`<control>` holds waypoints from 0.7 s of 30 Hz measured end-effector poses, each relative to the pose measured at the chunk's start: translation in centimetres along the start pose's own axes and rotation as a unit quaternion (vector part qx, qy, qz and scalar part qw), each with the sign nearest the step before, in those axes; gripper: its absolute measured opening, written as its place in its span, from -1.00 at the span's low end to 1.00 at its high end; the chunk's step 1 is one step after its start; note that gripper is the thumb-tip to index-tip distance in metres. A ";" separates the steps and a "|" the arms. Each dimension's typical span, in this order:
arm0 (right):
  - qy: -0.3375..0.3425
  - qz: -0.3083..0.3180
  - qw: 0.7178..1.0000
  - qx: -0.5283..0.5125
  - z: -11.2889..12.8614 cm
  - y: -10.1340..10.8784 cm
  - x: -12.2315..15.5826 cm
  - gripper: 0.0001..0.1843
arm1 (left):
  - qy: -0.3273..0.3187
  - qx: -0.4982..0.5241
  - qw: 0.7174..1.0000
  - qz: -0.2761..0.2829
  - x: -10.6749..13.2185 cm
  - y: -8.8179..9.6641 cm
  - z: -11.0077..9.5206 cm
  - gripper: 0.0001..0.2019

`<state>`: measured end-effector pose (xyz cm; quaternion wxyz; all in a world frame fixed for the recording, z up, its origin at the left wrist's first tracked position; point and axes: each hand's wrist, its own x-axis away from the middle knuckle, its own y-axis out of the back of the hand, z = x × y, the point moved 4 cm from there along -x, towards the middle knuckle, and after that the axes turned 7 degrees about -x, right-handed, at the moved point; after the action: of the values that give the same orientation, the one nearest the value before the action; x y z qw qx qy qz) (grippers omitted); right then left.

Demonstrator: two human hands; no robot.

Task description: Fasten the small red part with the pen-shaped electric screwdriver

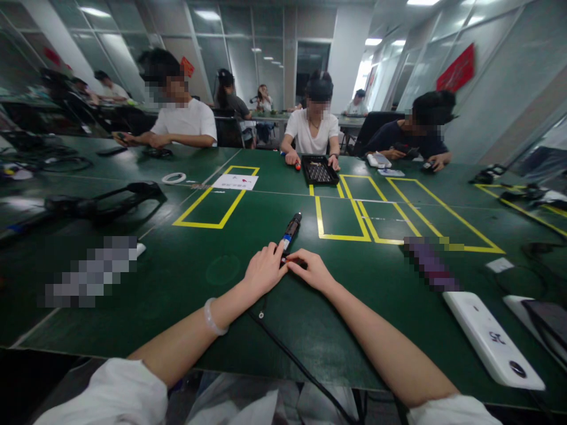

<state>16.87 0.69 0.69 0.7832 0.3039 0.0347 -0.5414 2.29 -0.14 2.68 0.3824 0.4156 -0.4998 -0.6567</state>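
Tool's (292,228) near end hidden by left hand (264,269); can't tell if gripped. Right hand (313,271) just beside, fingers curled, hold unclear. Tool black, blue-white band, over green table (177,277).

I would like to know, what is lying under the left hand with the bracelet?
A black tool runs under the fingers of the left hand; its far end shows beyond them. Its covered part, and anything else under the palm, cannot be seen.
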 end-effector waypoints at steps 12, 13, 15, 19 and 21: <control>-0.010 0.002 1.000 -0.002 -0.4 0.3 0.2 -0.84 | 0.019 -0.019 1.000 0.001 -0.6 -0.8 2.6 -0.43; -0.011 0.002 1.000 0.000 -0.4 0.4 0.3 -0.85 | 0.027 -0.021 0.999 0.006 -0.8 -0.9 3.4 -0.43; -0.012 0.003 1.000 0.003 -0.4 0.5 0.3 -0.86 | 0.053 -0.025 0.998 0.022 -1.1 -1.2 5.4 -0.43; -0.016 0.009 1.000 0.004 -0.4 0.5 0.3 -0.88 | 0.117 -0.025 0.991 0.055 -1.9 -2.0 10.6 -0.41; -0.015 0.011 1.000 0.008 -0.5 0.5 0.3 -0.88 | 0.150 -0.024 0.986 0.071 -2.2 -2.5 13.4 -0.40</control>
<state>17.53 0.84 0.40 0.7871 0.3025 0.0149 -0.5374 -9.61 6.96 2.66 0.5088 0.4637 -0.4489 -0.5697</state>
